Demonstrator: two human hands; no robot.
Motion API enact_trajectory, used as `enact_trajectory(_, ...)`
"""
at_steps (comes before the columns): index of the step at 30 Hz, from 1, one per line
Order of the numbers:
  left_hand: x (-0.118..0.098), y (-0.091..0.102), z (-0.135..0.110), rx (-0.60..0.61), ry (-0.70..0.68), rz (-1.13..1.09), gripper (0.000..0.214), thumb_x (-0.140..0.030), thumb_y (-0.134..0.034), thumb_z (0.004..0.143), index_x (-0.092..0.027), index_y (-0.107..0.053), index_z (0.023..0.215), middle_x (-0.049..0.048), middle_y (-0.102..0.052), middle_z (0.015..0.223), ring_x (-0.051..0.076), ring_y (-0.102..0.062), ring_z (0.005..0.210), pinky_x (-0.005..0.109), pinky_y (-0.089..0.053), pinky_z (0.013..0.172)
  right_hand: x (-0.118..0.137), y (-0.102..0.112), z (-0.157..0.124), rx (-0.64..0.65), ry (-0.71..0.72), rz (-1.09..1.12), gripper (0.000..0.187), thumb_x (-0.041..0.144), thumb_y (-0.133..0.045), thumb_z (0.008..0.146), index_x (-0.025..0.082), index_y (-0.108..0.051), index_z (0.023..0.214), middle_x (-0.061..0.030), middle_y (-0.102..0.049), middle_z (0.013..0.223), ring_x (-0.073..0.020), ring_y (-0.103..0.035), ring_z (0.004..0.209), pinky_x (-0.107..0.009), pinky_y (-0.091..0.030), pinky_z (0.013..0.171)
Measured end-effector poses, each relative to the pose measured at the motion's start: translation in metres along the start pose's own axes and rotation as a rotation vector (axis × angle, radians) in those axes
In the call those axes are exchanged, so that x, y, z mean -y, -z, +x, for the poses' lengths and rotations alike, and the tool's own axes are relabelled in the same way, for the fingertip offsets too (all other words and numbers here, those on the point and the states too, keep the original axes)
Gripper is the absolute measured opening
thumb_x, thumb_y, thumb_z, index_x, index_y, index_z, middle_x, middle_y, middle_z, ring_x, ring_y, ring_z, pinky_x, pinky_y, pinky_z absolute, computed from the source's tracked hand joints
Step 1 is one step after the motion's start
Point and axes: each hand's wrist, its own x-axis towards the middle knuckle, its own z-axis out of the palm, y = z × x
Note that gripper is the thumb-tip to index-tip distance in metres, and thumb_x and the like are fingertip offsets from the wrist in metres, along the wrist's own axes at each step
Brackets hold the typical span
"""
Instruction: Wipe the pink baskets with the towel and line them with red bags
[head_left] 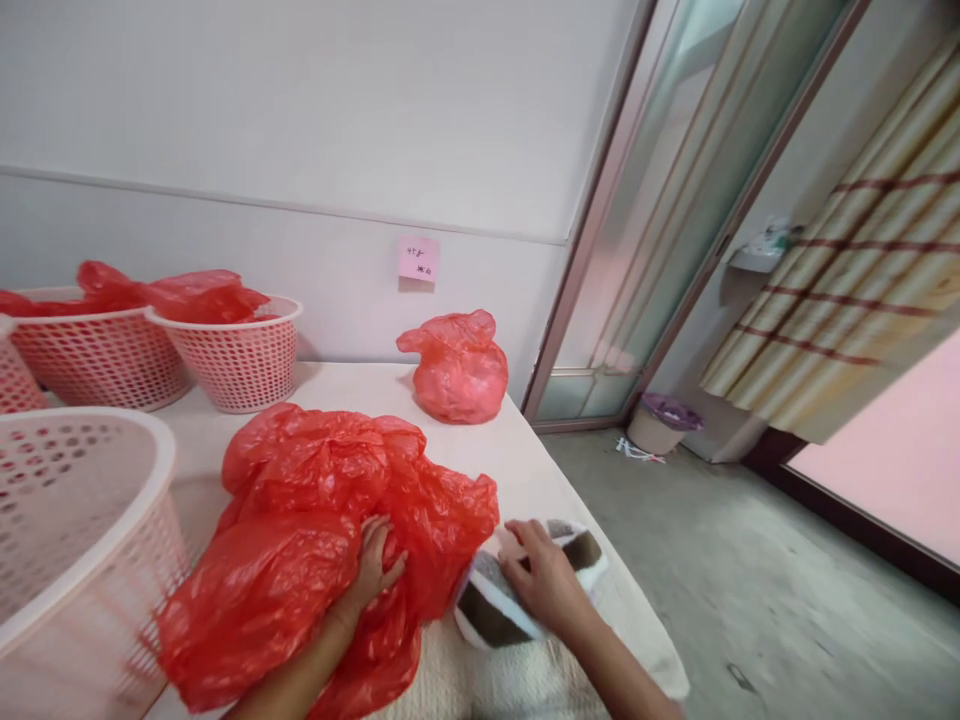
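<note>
A large crumpled red plastic bag lies on the table in front of me. My left hand rests on its right part, with fingers and thumb apart and pressing into the film. Just right of the bag is a fluffy cloth item with white, grey and dark brown stripes, seemingly folded. Over its top lies my right hand, fingers spread and slightly bent, touching the fabric. Whatever is inside the bag is hidden.
A second red plastic bag, bunched and full, stands at the table's back edge. On the left are pink-white plastic baskets; one basket holds red bags. A large basket is near me. A bin stands on the floor beyond the table's right edge.
</note>
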Motion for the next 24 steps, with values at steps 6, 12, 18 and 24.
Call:
enact_trajectory(6, -0.047, 0.035, 0.02, 0.153, 0.082, 0.051, 0.033, -0.042, -0.064, 0.091, -0.019, -0.064, 0.115, 0.0084, -0.065, 0.122, 0.025, -0.062, 0.112, 0.049, -0.051, 0.097, -0.028, -0.021, -0.101, 0.035, 0.058, -0.276, 0.062, 0.026, -0.07, 0.07, 0.025, -0.062, 0.131, -0.0124, -0.063, 0.132, -0.034, -0.058, 0.122, -0.047, -0.046, 0.102)
enact_trajectory(12, -0.128, 0.098, 0.023, 0.173, 0.003, 0.007, 0.032, -0.042, -0.059, 0.094, -0.018, -0.064, 0.114, 0.0093, -0.067, 0.119, 0.023, -0.064, 0.11, 0.05, -0.051, 0.099, -0.03, -0.027, -0.105, -0.001, 0.087, -0.332, 0.064, 0.015, -0.057, 0.067, 0.023, -0.064, 0.13, -0.0129, -0.066, 0.129, -0.0346, -0.059, 0.12, -0.049, -0.045, 0.101)
enact_trajectory(18, -0.165, 0.146, -0.067, 0.039, -0.129, -0.005, 0.036, -0.039, -0.046, 0.097, -0.022, -0.06, 0.127, 0.01, -0.065, 0.132, 0.022, -0.058, 0.127, 0.04, -0.048, 0.109, -0.034, -0.034, -0.096, -0.169, -0.071, -0.158, 0.033, 0.023, -0.04, 0.082, 0.022, -0.07, 0.094, -0.0116, -0.073, 0.099, -0.0283, -0.067, 0.097, -0.038, -0.053, 0.084)
enact_trajectory(24, -0.124, 0.156, -0.12, -0.119, 0.0, 0.191, 0.054, -0.035, -0.054, 0.089, -0.019, -0.048, 0.14, 0.0151, -0.048, 0.15, 0.033, -0.041, 0.142, 0.055, -0.037, 0.116, -0.03, -0.051, -0.094, -0.223, -0.126, -0.236, 0.03, 0.029, -0.039, 0.084, 0.019, -0.067, 0.091, -0.0139, -0.07, 0.095, -0.0314, -0.064, 0.09, -0.04, -0.049, 0.083)
